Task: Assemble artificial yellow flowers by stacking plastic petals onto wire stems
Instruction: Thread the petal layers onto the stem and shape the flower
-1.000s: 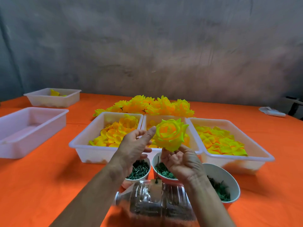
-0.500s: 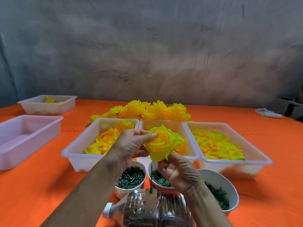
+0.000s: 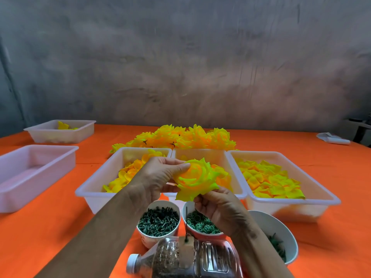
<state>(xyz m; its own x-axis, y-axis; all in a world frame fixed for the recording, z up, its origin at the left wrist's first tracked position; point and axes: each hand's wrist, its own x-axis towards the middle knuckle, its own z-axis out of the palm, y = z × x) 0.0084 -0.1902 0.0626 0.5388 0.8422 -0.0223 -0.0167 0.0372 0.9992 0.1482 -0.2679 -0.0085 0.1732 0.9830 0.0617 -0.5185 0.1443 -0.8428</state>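
A yellow-green assembled flower point(image 3: 195, 178) is held above the trays between both hands. My left hand point(image 3: 160, 178) grips its left edge with thumb on top and fingers behind. My right hand point(image 3: 217, 210) pinches the flower's underside from below. A thin black wire stem point(image 3: 186, 223) stands upright on a clear plastic bottle point(image 3: 188, 259) lying on its side near me. Three white trays hold loose yellow petals: left tray point(image 3: 96, 185), middle tray point(image 3: 202, 153), right tray point(image 3: 313, 181). A pile of finished yellow flowers point(image 3: 180, 138) lies behind them.
Three cups of green parts stand in front of the trays: left cup point(image 3: 158, 237), middle cup point(image 3: 200, 234), right bowl point(image 3: 281, 227). Two more white trays, the near one point(image 3: 30, 177) and the far one point(image 3: 62, 133), sit at the left on the orange table point(image 3: 50, 237). A white object point(image 3: 333, 138) lies far right.
The flower and both hands have come down slightly toward the trays, and the flower has tilted with its face more upward. The view has shifted a little.
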